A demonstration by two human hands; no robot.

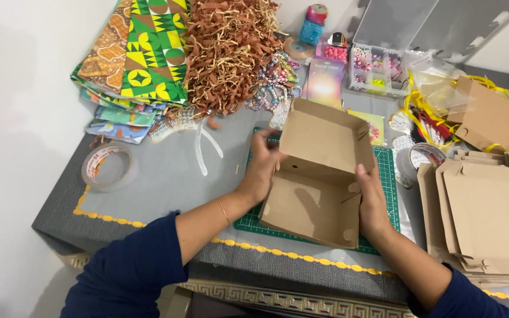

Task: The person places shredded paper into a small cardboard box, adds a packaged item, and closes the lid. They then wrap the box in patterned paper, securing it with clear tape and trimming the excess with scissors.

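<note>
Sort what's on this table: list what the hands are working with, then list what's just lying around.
In hand:
- cardboard box, open, lid raised
- left hand on its left side
- right hand on its right side
- green cutting mat beneath it

Lying about:
- tape roll
- patterned fabrics
- brown paper shreds
- beads
- flat cardboard blanks
- yellow ribbon

I see a brown cardboard box (319, 176) open on the green cutting mat, lid tilted up. My left hand (261, 168) grips its left wall and my right hand (372, 203) its right wall. To the right lies a stack of flat brown box blanks (490, 218). Behind the box stands a purple printed card package (325, 82), with a clear compartmented bead case (378, 68) beside it.
</note>
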